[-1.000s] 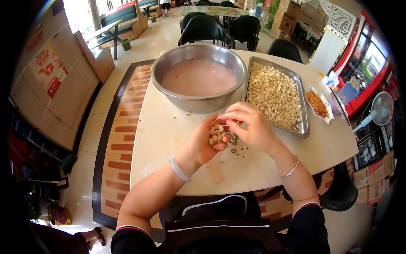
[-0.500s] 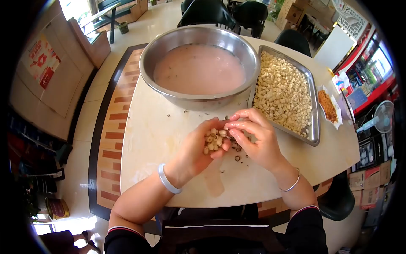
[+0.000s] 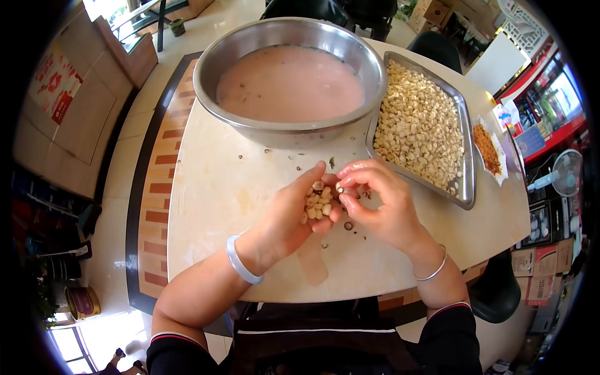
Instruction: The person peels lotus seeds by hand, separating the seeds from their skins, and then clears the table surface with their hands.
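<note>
My left hand (image 3: pixel 294 209) is cupped, palm up, around a small handful of pale lotus seeds (image 3: pixel 319 203), some with brownish ends. Close beside its fingertips, my right hand (image 3: pixel 378 197) pinches a single lotus seed (image 3: pixel 339 187) between thumb and fingers. Both hands are above the near half of the table (image 3: pixel 250 187), and the right fingers look wet. Small dark rings and scraps (image 3: pixel 349 226) lie scattered on the tabletop around and below the hands.
A large steel basin (image 3: pixel 290 128) of cloudy pinkish liquid stands beyond my hands. To its right, a metal tray (image 3: pixel 467 156) is heaped with pale seeds. Farther right are orange-brown crumbs (image 3: pixel 487 150) on white paper and a small fan (image 3: pixel 565 172). Dark chairs surround the table.
The view has shifted slightly, so the basin and tray appear higher. My right fingers have drawn a little apart from the left hand, and the pinched seed now shows.
</note>
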A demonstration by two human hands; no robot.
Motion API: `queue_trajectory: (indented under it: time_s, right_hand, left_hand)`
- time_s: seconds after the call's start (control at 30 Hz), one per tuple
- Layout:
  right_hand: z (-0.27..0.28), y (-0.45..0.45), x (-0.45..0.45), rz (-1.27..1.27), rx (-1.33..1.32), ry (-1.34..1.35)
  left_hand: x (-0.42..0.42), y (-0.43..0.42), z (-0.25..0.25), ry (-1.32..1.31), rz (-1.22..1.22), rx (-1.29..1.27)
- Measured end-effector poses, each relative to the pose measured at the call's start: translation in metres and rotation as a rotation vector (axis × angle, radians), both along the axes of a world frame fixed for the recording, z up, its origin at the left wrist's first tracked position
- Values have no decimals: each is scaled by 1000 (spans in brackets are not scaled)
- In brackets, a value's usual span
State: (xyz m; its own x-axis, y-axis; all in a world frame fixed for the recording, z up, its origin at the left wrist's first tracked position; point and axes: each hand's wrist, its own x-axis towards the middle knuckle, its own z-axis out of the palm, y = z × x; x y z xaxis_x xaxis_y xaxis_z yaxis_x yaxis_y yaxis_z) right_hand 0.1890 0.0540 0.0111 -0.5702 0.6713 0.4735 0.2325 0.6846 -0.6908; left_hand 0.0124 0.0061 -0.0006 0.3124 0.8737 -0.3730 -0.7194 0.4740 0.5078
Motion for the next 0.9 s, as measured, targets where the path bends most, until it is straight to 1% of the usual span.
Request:
queue_trajectory:
  time_s: [0.03, 0.13, 0.2, 0.3, 0.43, 0.5, 0.6, 0.63, 0.7, 0.73, 0.8, 0.9]
  right_hand:
    - [1, 0, 0, -5, -33, 52]
    - [6, -1, 0, -24, 13, 106]
    - [3, 0, -1, -33, 29, 129]
    - [1, 2, 3, -41, 38, 113]
    - [4, 3, 6, 22, 66, 63]
    - [8, 2, 7, 51, 11, 91]
    - [7, 2, 6, 43, -107, 197]
    - [6, 2, 5, 31, -152, 242]
    - [7, 2, 6, 13, -216, 210]
    - [7, 2, 6, 5, -248, 195]
    - [4, 3, 3, -22, -120, 170]
    - [1, 5, 4, -43, 74, 73]
  left_hand:
    - [-2, 0, -2, 47, 6, 29]
    - [-8, 0, -5, 150, 16, 100]
    - [-7, -3, 4, 172, 11, 124]
    - [-2, -4, 15, 280, -1, 124]
    - [-9, -4, 4, 245, -49, 181]
    - [-11, -4, 9, 267, -57, 174]
    - [-2, -5, 18, 328, 77, 87]
    - [-2, -5, 16, 430, 57, 119]
    - [-4, -5, 8, 633, 18, 181]
    - [-4, -7, 8, 654, 32, 217]
    - [-4, -8, 9, 697, 62, 291]
    - [-6, -6, 20, 665, 38, 217]
